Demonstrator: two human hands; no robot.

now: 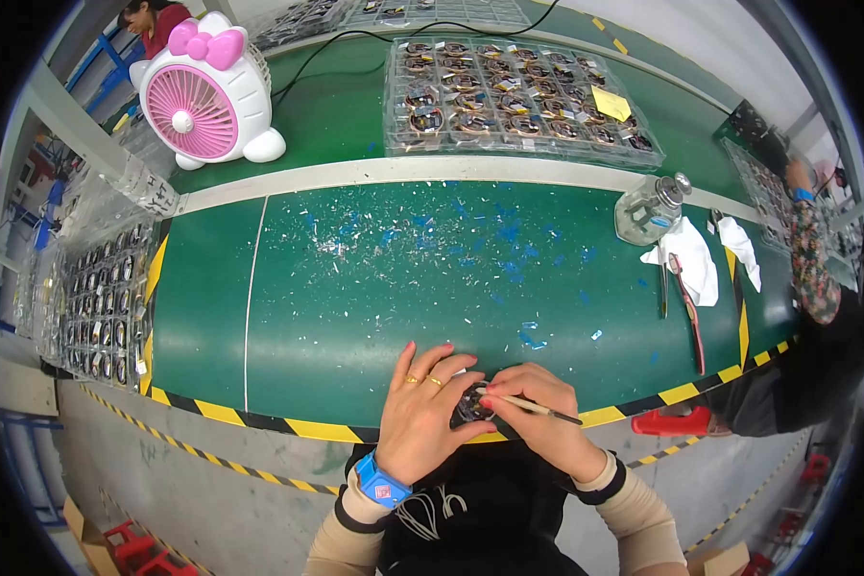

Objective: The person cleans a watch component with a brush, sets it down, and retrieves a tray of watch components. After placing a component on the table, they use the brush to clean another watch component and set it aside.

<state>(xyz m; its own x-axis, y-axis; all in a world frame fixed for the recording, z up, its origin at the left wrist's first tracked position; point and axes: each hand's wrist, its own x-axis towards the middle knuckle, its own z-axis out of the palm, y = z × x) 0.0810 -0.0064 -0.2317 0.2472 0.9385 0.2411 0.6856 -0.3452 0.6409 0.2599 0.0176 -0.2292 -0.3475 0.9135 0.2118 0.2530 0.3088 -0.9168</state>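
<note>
Head view: from afar I count one green bench point(336, 322), one left hand point(420, 415) and one right hand point(544, 420); the right pinches one slim tool point(538, 408), tip unclear; the left steadies one small part point(469, 409), half hidden, at the near edge.

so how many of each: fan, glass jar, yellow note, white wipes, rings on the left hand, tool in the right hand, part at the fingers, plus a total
Fan: 1
Jar: 1
Yellow note: 1
White wipes: 2
Rings on the left hand: 2
Tool in the right hand: 1
Part: 1
Total: 9
</note>
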